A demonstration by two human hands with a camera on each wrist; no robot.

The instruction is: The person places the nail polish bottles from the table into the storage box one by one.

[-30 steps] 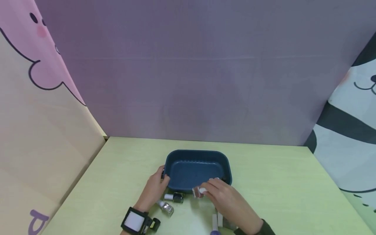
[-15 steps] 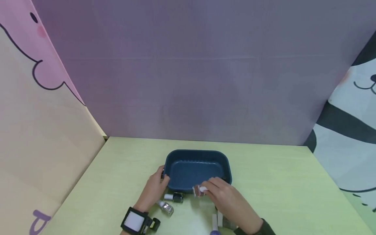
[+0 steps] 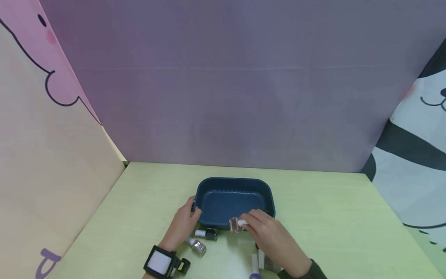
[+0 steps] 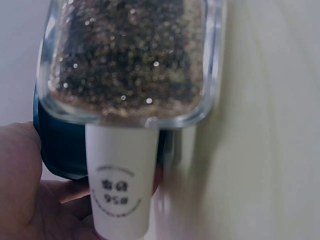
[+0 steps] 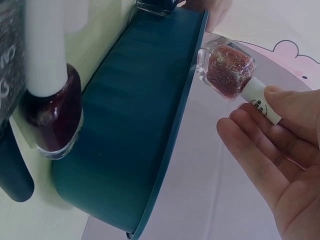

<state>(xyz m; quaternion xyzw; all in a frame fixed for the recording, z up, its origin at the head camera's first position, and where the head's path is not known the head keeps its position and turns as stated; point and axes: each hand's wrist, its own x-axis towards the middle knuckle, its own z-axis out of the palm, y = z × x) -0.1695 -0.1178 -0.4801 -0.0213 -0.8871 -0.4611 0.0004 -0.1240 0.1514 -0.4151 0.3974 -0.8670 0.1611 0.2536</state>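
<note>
A dark blue rectangular tub [image 3: 230, 203] stands on the table. My left hand [image 3: 182, 221] grips its left edge, thumb at the rim and fingers outside. My right hand [image 3: 270, 236] pinches the white cap of a nail polish bottle [image 5: 231, 70] with reddish-brown glitter. In the head view this glitter bottle hangs over the tub's near rim. Close to the left wrist camera is another nail polish bottle [image 4: 125, 60] with dark gold glitter and a white cap. A dark red nail polish bottle [image 5: 55, 120] appears beside the tub in the right wrist view.
In front of the tub lie a black nail polish bottle [image 3: 211, 234] and a silvery one [image 3: 198, 247]. A purple nail polish bottle [image 3: 255, 276] and others are partly hidden near my right forearm. Printed cloth walls [image 3: 209, 97] enclose the table.
My right hand has lifted the reddish-brown nail polish bottle very slightly, tilting it a little. My left hand and the tub have stayed put.
</note>
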